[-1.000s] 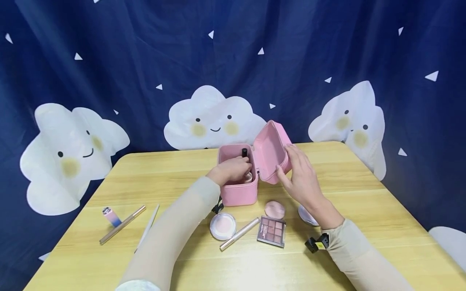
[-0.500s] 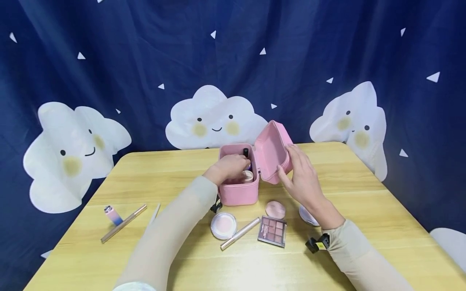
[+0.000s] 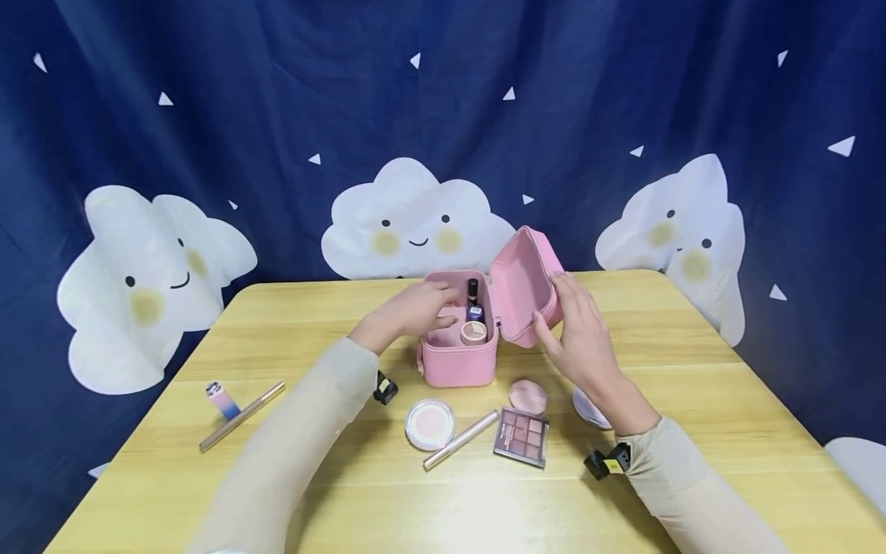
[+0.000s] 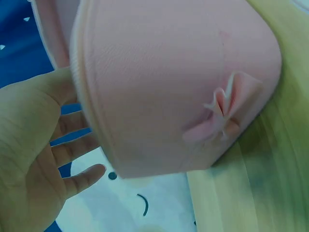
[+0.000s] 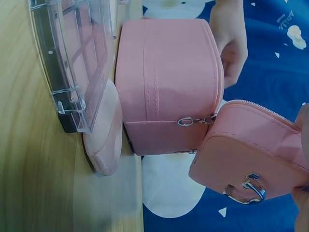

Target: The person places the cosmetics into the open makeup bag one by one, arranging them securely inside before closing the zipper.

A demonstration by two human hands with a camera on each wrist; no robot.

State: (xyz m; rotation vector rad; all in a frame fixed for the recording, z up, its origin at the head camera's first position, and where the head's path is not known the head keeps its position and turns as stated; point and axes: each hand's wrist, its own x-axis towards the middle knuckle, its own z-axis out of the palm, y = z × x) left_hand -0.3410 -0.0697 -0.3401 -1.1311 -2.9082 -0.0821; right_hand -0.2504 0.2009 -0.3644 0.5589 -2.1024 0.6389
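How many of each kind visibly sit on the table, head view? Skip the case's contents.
Pink case: 1
Round compacts: 2, one partly hidden
Gold-toned sticks: 2
Pan palette: 1
Pink puff: 1
Pink-and-blue tube: 1
Total: 8

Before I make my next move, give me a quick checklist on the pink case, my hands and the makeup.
1. Lid held open by your right hand: ok.
2. Left hand holding nothing, fingers spread: ok.
3. Pink case standing upright on the table: ok.
4. Free space inside: cannot tell; your left hand hides part of it. The black-capped bottle and round pot sit toward the lid side.
5. All makeup inside: not ok; the palette and round compact, among others, lie outside.
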